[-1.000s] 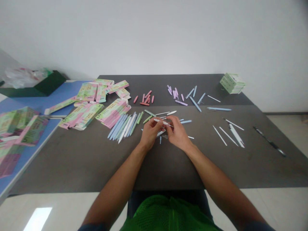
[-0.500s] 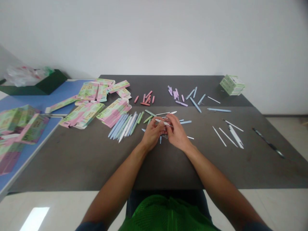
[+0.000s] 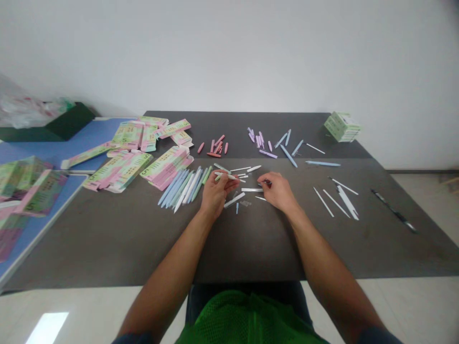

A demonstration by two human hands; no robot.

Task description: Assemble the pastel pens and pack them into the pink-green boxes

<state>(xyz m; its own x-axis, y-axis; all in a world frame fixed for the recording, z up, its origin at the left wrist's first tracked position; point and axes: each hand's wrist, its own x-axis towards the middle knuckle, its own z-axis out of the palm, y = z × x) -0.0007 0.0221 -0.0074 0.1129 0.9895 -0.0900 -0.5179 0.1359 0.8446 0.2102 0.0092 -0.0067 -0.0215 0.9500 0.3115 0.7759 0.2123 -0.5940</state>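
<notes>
My left hand (image 3: pixel 215 193) is closed around a slim white pen part (image 3: pixel 225 176), which points to the right between thumb and fingers. To the right, my right hand (image 3: pixel 278 191) is pinched low over the table; whatever its fingertips hold is too small to make out. Beneath and between the hands lie loose pen parts: a white tube (image 3: pixel 252 190), a pale barrel (image 3: pixel 234 200), a white tip piece (image 3: pixel 254 168), a small blue piece (image 3: pixel 237 208) and small clear pieces (image 3: pixel 245 203). Beside my left hand is a row of blue, white and green pens (image 3: pixel 184 187).
Pink pieces (image 3: pixel 218 146), purple pieces (image 3: pixel 260 139) and blue barrels (image 3: pixel 289 155) lie farther back. White refills (image 3: pixel 336 203) and a black pen (image 3: pixel 393 210) are at right, a green box (image 3: pixel 342 127) behind. Pink-green cartons (image 3: pixel 167 167) and a dark green bin (image 3: pixel 68 125) are at left.
My hands have moved apart from where they were together. The left keeps a white pen part, while the right has shifted right and down to the loose parts.
</notes>
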